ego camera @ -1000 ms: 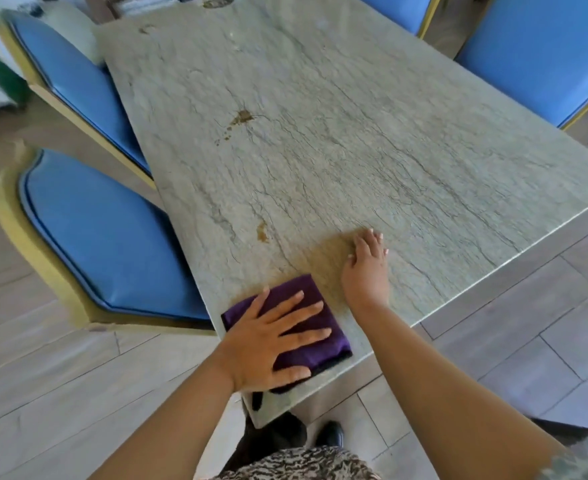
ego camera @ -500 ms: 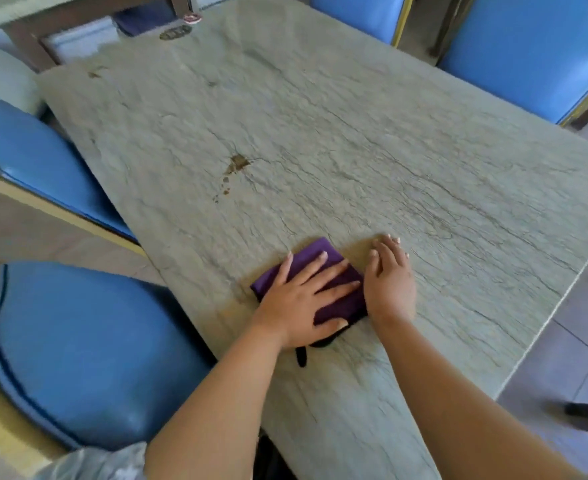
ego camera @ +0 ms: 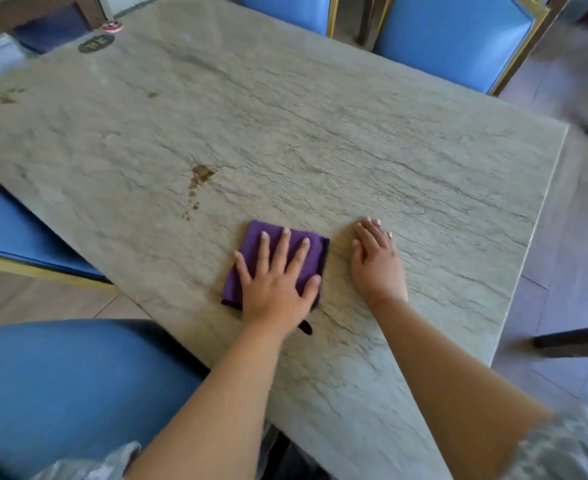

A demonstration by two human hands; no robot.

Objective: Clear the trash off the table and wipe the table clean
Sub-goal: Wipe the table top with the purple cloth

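The fingers (ego camera: pixel 285 247) of the left hand (ego camera: pixel 277 285) lie straight and spread across a folded purple cloth (ego camera: pixel 247 268), palm flat on it. They press it rather than grip it, which suits wiping: a wide, flat hand keeps the whole pad against the stone and lets it slide without bunching. A dark loop or tag of the cloth sticks out from under the wrist on the near side.

The right hand (ego camera: pixel 377 265) rests just beside the cloth, apart from it, fingers straight and close together, palm down on the bare tabletop (ego camera: pixel 407 161). It holds nothing; it probably serves as a brace while the person leans over.

The cloth sits toward the near edge of the tabletop, slightly left of the middle. Beyond it and to the left lies a brown stain (ego camera: pixel 201 173) with a trail of small drops running toward the cloth, likely the next target. Fainter brown marks (ego camera: pixel 8 97) show near the far left edge, so the wiping looks unfinished. Blue chairs (ego camera: pixel 455 39) stand around the tabletop.
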